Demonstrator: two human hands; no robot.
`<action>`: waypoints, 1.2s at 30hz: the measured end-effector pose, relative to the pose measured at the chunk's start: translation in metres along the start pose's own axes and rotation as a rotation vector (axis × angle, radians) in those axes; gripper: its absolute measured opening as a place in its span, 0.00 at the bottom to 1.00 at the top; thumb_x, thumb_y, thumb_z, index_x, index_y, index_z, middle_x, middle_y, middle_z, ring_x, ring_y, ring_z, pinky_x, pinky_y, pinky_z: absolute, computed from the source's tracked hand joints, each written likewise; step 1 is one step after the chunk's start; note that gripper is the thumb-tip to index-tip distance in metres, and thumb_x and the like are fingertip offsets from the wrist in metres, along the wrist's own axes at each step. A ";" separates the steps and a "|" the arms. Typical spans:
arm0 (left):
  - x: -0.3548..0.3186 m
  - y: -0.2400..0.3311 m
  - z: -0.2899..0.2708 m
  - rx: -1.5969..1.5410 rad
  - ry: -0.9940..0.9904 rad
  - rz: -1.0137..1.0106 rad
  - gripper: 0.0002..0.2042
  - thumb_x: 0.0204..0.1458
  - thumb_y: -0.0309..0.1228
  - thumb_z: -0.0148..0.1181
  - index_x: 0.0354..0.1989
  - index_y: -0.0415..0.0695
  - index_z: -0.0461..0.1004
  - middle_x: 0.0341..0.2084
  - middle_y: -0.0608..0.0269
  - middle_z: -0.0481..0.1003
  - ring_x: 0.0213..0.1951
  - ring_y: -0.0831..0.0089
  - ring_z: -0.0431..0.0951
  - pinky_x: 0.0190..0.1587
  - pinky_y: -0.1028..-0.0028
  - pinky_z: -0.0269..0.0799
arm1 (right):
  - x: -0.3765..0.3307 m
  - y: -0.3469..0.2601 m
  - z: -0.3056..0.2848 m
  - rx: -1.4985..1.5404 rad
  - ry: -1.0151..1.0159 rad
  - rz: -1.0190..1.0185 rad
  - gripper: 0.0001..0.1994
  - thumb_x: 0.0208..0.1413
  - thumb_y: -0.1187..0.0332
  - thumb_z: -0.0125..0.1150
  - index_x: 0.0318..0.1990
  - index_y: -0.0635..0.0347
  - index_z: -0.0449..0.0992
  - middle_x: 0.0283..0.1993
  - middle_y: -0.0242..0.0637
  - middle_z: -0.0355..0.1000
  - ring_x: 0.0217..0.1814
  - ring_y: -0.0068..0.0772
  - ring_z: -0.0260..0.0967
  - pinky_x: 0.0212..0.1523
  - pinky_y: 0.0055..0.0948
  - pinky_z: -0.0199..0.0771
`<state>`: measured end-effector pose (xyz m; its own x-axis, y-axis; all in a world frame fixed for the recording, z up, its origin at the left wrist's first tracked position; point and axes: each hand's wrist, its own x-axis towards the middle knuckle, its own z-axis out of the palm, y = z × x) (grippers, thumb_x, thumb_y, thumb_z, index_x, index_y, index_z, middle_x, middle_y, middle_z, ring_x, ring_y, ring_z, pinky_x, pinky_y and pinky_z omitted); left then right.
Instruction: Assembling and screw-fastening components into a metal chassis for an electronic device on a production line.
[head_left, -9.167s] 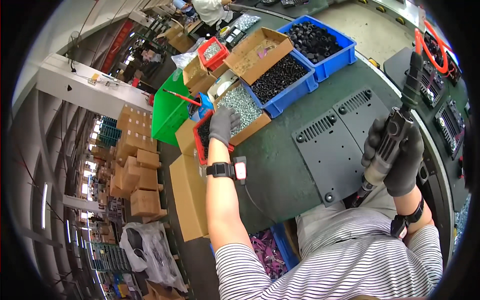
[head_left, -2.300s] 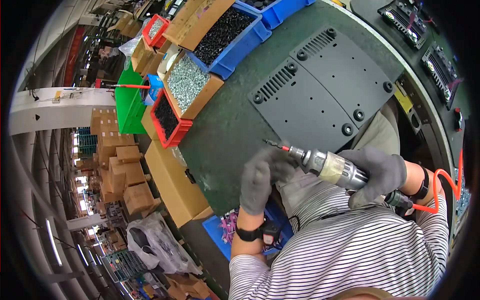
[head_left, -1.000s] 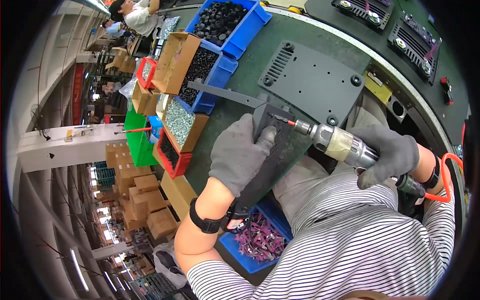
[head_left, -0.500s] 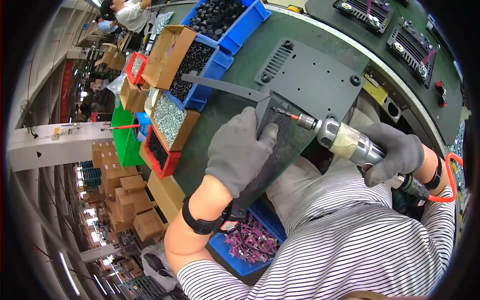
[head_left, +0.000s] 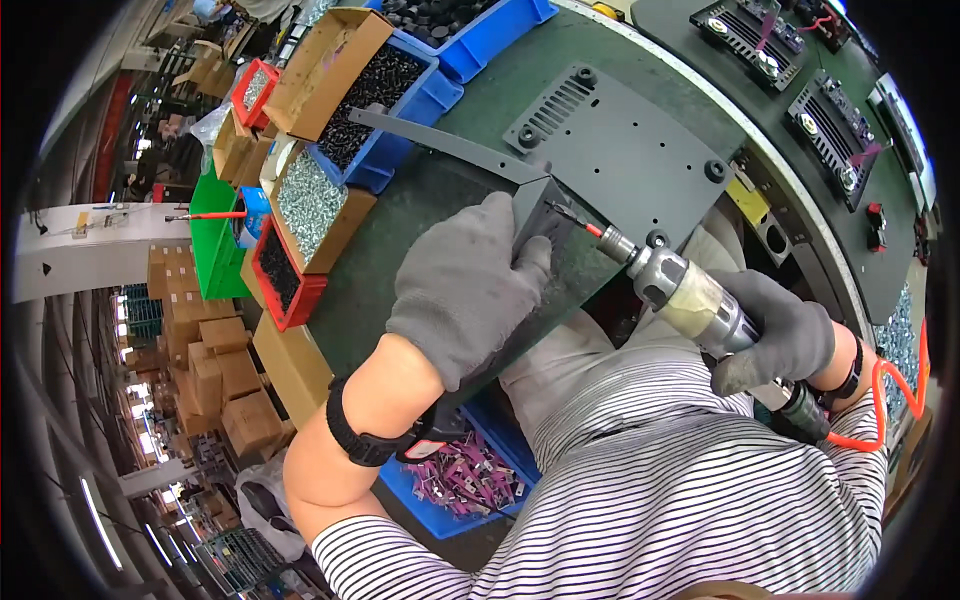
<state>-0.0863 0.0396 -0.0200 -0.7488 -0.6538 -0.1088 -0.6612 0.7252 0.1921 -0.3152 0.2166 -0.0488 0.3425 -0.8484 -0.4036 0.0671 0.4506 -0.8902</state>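
In a grey glove, my left hand (head_left: 468, 285) grips a dark bent metal panel (head_left: 538, 205) near its corner, thumb on one face and fingers behind. A long flat arm of the same metal runs off toward the screw bins. My right hand (head_left: 775, 330), gloved too, is wrapped round a pneumatic screwdriver (head_left: 690, 295) with a silver body, tape round its middle and a red air hose (head_left: 880, 410). The driver's bit points left, its tip at the panel's edge close to my left thumb. Whether a screw sits on the tip is too small to tell.
A grey plate (head_left: 625, 150) with round black feet lies on the green table (head_left: 400, 215). Bins of black screws (head_left: 375, 95), silver screws (head_left: 312, 200) and black caps (head_left: 435, 15) line the left. A blue bin (head_left: 440, 515) of purple pieces sits below. Circuit assemblies (head_left: 835, 130) lie far right.
The view has shifted, so the bins sit farther left and higher. Both hands keep their grip, and the driver's bit has come closer to the panel's edge.
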 end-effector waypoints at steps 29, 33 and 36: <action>0.000 -0.003 -0.001 -0.286 0.029 -0.016 0.21 0.52 0.36 0.60 0.49 0.33 0.68 0.43 0.38 0.74 0.47 0.44 0.75 0.50 0.56 0.70 | -0.051 0.011 -0.026 -0.073 0.101 0.042 0.31 0.43 0.64 0.78 0.53 0.68 0.69 0.33 0.29 0.72 0.33 0.21 0.70 0.35 0.24 0.74; 0.001 -0.020 0.008 -0.372 0.069 0.059 0.20 0.50 0.31 0.62 0.50 0.36 0.70 0.37 0.50 0.76 0.39 0.62 0.76 0.47 0.67 0.71 | -0.095 0.047 -0.041 -0.052 0.522 0.338 0.31 0.35 0.65 0.76 0.50 0.67 0.72 0.35 0.30 0.72 0.34 0.21 0.68 0.38 0.25 0.72; 0.002 -0.023 0.011 -0.440 0.082 0.099 0.20 0.50 0.32 0.62 0.50 0.35 0.70 0.37 0.55 0.76 0.39 0.70 0.75 0.47 0.70 0.70 | -0.122 0.081 -0.063 0.023 0.629 0.410 0.24 0.42 0.61 0.71 0.45 0.65 0.75 0.33 0.31 0.73 0.33 0.22 0.71 0.35 0.25 0.73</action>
<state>-0.0734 0.0235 -0.0353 -0.7897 -0.6135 0.0053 -0.4903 0.6362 0.5958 -0.4110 0.3393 -0.0854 -0.2558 -0.6068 -0.7525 0.0718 0.7644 -0.6408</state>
